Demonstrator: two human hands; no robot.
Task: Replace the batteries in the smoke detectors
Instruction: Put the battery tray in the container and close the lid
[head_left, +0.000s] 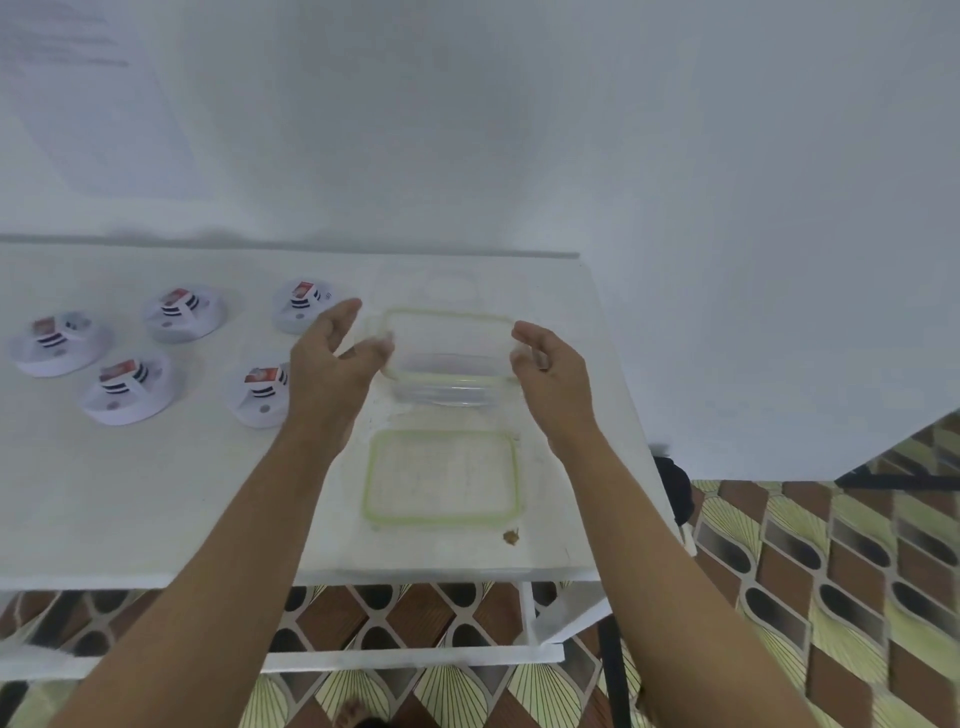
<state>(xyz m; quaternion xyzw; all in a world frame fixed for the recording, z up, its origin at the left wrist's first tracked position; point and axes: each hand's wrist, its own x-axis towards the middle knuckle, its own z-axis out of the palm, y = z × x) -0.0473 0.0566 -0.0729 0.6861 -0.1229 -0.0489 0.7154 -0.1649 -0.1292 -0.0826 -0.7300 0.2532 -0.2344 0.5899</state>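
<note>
Your two hands flank a clear glass container (447, 338) at the centre of the frame, one at each short end, which is how you would steady or lift a smooth, heavy box. Your left hand (332, 364) is spread wide, its fingers (345, 317) straight and its thumb reaching for the container's left edge. Your right hand (553, 369) cups the right end, but blur hides whether it actually grips. The green-rimmed lid (441, 480) lies flat just below the container, off it, so the box is open, probably to take or supply cells. The five smoke detectors (127, 387) lie at the left of the frame on the white table (156, 493), well apart from your hands, backs up so the batteries (120, 373) are exposed and within easy reach.
</note>
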